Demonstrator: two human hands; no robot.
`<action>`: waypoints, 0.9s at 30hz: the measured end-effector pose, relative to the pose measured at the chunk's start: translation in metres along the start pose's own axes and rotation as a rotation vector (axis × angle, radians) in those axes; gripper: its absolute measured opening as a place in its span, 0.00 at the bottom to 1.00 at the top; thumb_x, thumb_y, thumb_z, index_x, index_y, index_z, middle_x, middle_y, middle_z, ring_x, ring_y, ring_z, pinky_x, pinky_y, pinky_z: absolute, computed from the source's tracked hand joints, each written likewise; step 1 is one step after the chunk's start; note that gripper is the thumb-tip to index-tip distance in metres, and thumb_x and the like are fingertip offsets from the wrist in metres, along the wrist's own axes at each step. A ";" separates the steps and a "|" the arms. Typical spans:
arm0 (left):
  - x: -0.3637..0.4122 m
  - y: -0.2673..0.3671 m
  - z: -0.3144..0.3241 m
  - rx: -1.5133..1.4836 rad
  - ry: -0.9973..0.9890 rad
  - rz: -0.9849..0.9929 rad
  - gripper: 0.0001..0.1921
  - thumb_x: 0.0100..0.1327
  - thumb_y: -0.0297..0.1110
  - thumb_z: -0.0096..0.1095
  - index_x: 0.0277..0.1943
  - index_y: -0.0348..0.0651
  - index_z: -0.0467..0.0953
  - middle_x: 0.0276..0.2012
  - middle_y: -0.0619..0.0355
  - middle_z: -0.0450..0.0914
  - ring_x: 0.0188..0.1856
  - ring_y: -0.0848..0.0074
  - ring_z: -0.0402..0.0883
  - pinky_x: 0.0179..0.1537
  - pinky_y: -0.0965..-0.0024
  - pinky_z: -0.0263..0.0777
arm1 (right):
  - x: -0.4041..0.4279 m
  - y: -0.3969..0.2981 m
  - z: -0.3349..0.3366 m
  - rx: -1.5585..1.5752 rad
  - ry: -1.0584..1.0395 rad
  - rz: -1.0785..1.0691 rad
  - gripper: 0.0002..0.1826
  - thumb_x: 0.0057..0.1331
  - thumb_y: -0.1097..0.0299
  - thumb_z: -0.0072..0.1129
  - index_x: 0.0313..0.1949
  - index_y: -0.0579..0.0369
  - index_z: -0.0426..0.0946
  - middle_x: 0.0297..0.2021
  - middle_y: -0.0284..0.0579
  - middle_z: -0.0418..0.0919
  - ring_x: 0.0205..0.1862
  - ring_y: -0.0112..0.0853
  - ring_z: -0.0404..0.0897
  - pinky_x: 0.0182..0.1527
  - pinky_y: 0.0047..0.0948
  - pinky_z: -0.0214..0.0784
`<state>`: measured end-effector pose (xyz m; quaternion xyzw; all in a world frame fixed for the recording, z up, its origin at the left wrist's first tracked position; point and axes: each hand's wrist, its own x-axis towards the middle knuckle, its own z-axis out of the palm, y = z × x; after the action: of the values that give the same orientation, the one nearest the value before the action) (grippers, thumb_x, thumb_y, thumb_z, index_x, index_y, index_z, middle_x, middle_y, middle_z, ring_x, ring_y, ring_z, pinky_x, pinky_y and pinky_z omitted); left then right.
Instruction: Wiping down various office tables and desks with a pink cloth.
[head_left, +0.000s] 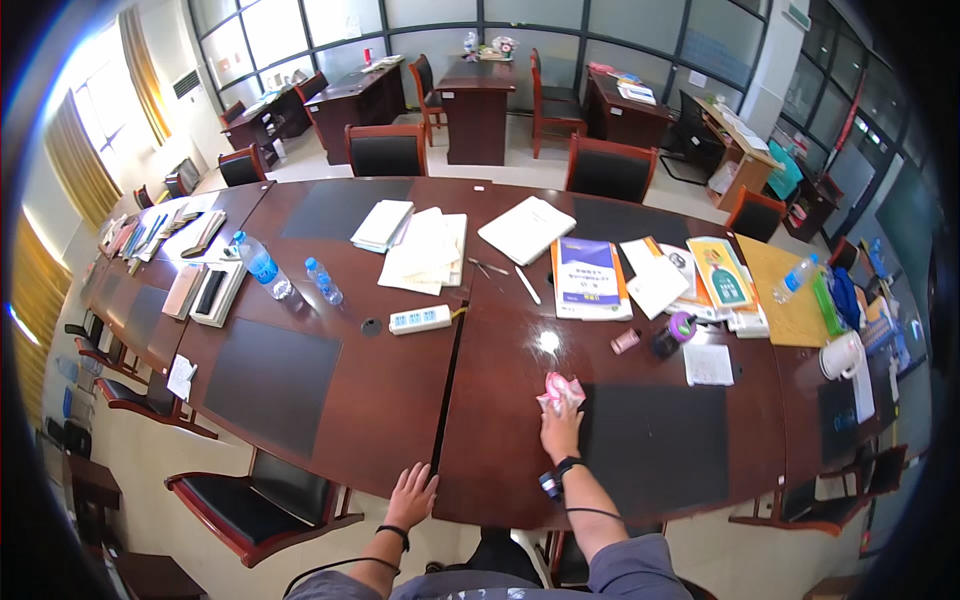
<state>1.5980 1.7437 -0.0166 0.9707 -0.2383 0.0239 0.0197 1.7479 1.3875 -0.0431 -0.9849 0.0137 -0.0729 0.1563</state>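
My right hand (561, 429) is on a crumpled pink-and-white cloth (562, 390), which bunches out past my fingertips on the dark wooden conference table (495, 390). The cloth lies just left of a black inlaid panel (660, 442). At the table's front edge, beside the dark seam between two table sections, my left hand (412, 493) rests palm down, holding nothing, with its fingers a little apart. Farther in are a white power strip (420, 320), a small pink bottle (625, 341) and a dark bottle with a purple lid (675, 334).
Loose papers (424, 251), a white paper stack (526, 229), a pen (527, 286) and books (591, 277) cover the far side. Two water bottles (262, 266) stand left. A notepad (708, 365) and white jug (841, 355) lie right. A chair (262, 502) stands front left.
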 end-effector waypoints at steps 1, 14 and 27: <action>-0.007 -0.009 -0.001 0.018 -0.024 -0.023 0.25 0.62 0.42 0.61 0.63 0.51 0.73 0.68 0.48 0.66 0.71 0.56 0.62 0.70 0.49 0.56 | 0.024 0.012 -0.003 0.028 -0.006 -0.013 0.18 0.70 0.60 0.54 0.55 0.54 0.76 0.68 0.56 0.62 0.67 0.61 0.62 0.65 0.69 0.53; -0.220 -0.009 -0.023 0.038 -0.317 -0.927 0.27 0.57 0.30 0.57 0.62 0.48 0.72 0.69 0.41 0.61 0.72 0.48 0.58 0.68 0.44 0.54 | 0.163 -0.001 0.046 0.111 0.029 -0.077 0.44 0.61 0.72 0.64 0.72 0.62 0.50 0.70 0.63 0.55 0.73 0.59 0.51 0.74 0.50 0.45; -0.265 -0.033 -0.002 -0.032 -0.195 -0.909 0.27 0.59 0.36 0.61 0.63 0.48 0.71 0.64 0.42 0.66 0.67 0.50 0.64 0.65 0.48 0.60 | 0.048 -0.252 0.094 0.592 -0.326 -0.591 0.30 0.60 0.77 0.57 0.63 0.66 0.64 0.64 0.67 0.66 0.65 0.60 0.66 0.68 0.46 0.60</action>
<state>1.3785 1.8953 -0.0305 0.9740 0.2102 -0.0821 0.0205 1.8098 1.6538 -0.0464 -0.8581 -0.3145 0.0408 0.4038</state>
